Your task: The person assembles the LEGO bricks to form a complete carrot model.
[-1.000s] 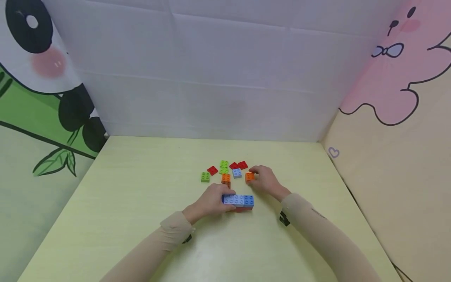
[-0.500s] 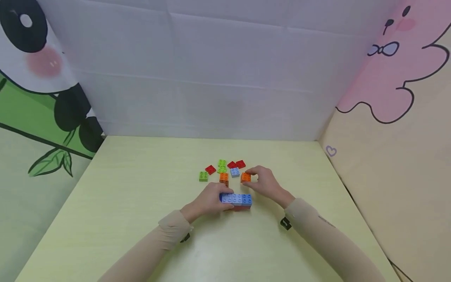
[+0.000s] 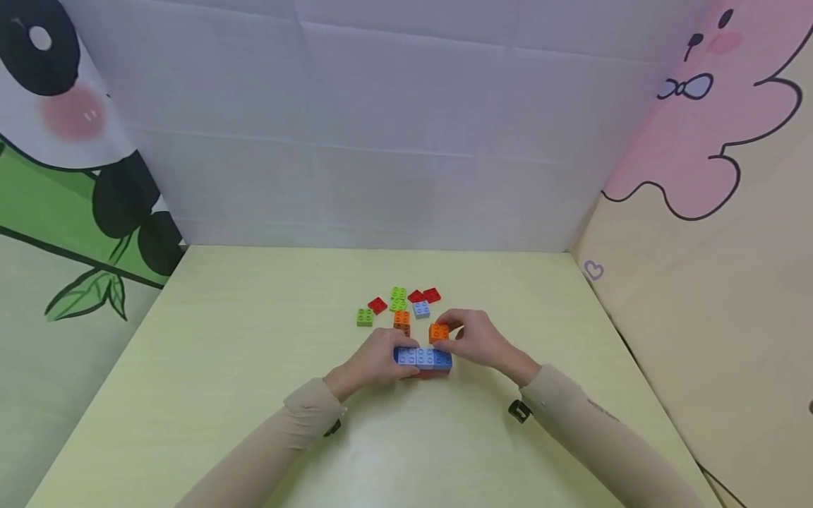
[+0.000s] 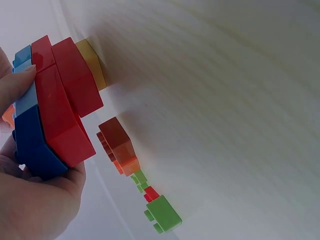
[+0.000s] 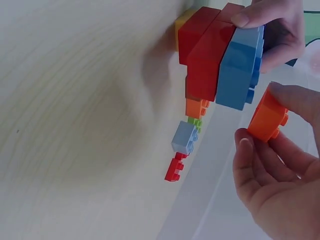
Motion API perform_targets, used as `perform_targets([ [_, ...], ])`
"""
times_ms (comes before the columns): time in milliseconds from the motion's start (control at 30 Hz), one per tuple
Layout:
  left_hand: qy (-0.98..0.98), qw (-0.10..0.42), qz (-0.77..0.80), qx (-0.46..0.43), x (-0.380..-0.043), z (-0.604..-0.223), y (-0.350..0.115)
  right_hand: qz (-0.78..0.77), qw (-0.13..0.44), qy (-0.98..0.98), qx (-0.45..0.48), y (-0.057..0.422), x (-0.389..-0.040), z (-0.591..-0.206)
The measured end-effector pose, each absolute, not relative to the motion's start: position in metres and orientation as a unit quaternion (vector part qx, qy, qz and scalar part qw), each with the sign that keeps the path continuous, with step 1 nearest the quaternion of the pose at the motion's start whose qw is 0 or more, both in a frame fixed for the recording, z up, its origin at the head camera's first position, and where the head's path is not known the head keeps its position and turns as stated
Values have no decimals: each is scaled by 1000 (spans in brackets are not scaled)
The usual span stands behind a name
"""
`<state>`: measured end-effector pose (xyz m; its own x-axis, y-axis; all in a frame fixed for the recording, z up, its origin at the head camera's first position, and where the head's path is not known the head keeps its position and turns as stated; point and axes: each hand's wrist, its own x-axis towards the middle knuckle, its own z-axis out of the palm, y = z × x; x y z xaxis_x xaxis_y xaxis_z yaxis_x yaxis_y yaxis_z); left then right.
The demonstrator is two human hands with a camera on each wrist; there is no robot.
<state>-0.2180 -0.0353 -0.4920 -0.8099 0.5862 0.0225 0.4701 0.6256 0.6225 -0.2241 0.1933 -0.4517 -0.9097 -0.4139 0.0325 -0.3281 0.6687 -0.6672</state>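
My left hand (image 3: 379, 356) grips the left end of a stack of building bricks. Its top row is blue and light blue bricks (image 3: 425, 358), over red bricks (image 4: 60, 107) with a yellow brick (image 4: 93, 62) at the bottom. Thumb and fingers of my right hand (image 3: 479, 341) pinch an orange brick (image 3: 438, 332), studs up, close behind the stack's right end. In the right wrist view that orange brick is held off the table, just beside the blue end brick (image 5: 240, 67).
Behind the stack stand another orange brick (image 3: 401, 319) and a light blue brick (image 3: 421, 309). Green bricks (image 3: 365, 317) and red bricks (image 3: 377, 305) lie scattered farther back on the pale table (image 3: 254, 303). A white wall (image 3: 381, 141) closes the far side.
My right hand has taken hold of the orange brick and brought it left and nearer, up to the stack's right end. My left hand keeps its grip on the stack.
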Motion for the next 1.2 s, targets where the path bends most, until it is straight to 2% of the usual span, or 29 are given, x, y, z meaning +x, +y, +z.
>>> perform_targets([
  [300, 894, 94, 324, 296, -216, -490, -35, -342, 87, 907, -229, 192, -217, -449],
  [567, 894, 87, 325, 296, -216, -490, -36, -337, 108, 889, -292, 194, -214, -449],
  [1200, 889, 87, 332, 304, -218, -492, -35, -321, 119, 890, -303, 192, -213, -449],
])
